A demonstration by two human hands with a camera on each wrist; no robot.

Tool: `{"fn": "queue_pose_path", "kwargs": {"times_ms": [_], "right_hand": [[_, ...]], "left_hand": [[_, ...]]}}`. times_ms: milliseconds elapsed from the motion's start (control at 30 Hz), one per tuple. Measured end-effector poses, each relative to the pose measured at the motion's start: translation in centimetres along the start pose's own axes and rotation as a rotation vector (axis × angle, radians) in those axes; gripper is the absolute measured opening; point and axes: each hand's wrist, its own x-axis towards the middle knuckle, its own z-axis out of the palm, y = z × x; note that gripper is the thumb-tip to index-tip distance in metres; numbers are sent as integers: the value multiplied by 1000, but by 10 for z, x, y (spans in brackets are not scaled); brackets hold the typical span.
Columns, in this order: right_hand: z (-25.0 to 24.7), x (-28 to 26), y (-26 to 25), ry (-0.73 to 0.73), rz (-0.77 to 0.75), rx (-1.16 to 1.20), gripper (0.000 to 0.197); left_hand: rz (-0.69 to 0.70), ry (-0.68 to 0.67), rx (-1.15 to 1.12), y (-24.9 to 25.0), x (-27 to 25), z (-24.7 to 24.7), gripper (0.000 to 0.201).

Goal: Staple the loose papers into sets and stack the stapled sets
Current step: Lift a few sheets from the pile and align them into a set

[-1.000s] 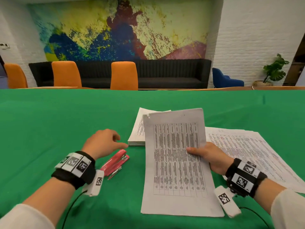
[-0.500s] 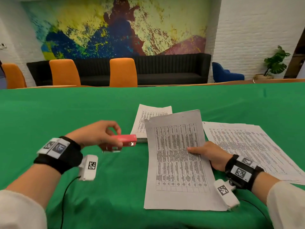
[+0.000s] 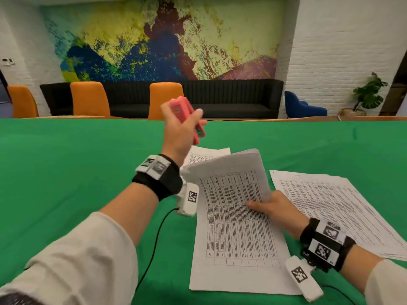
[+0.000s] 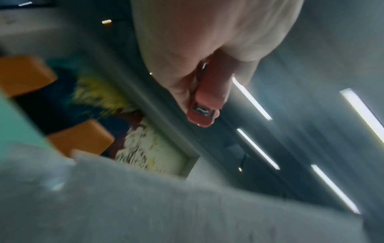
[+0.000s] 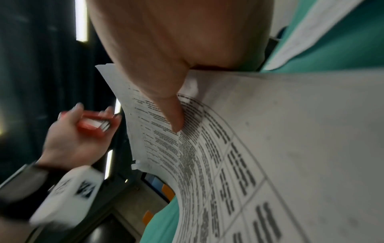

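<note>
While the left hand holds the red stapler raised above the tabletop, fingers curled round its body, the stapling step is judged to be about to begin. Seen from the left wrist, the stapler's metal mouth points away from the palm, so the tool probably needs turning before its mouth meets the paper. To its right, the paper set lies partly on the green cloth with its far end lifted and bowed; the right hand pinches its right edge, thumb on top of the printed table. For a clean staple, the sheets should first be squared at the upper left corner, and the stapler brought fully over that corner before it is squeezed. Behind the set lies a stack of papers; further right, well apart from the stapler, more loose sheets lie fanned on the tabletop.
</note>
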Motion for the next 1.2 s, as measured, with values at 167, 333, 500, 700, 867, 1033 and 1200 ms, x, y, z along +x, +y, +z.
{"fn": "queue_pose_path", "kwargs": {"times_ms": [167, 333, 500, 700, 867, 1033, 1200], "right_hand": [[3, -4, -6, 23, -69, -69, 19], [-1, -7, -5, 25, -26, -55, 18], [-1, -10, -8, 20, -31, 20, 20], [-5, -13, -15, 10, -17, 128, 23], [-4, -14, -23, -18, 1, 144, 23], [-3, -17, -26, -27, -2, 145, 22], [-2, -19, -27, -28, 7, 139, 23]], "left_hand": [[183, -103, 236, -13, -24, 31, 47], [249, -5, 386, -39, -34, 19, 41], [172, 44, 481, -62, -30, -2, 41], [-13, 173, 376, -81, -25, -22, 40], [-28, 185, 323, -88, -26, -22, 42], [58, 196, 362, -83, -25, -17, 36], [0, 192, 277, -89, -23, -18, 47]]}}
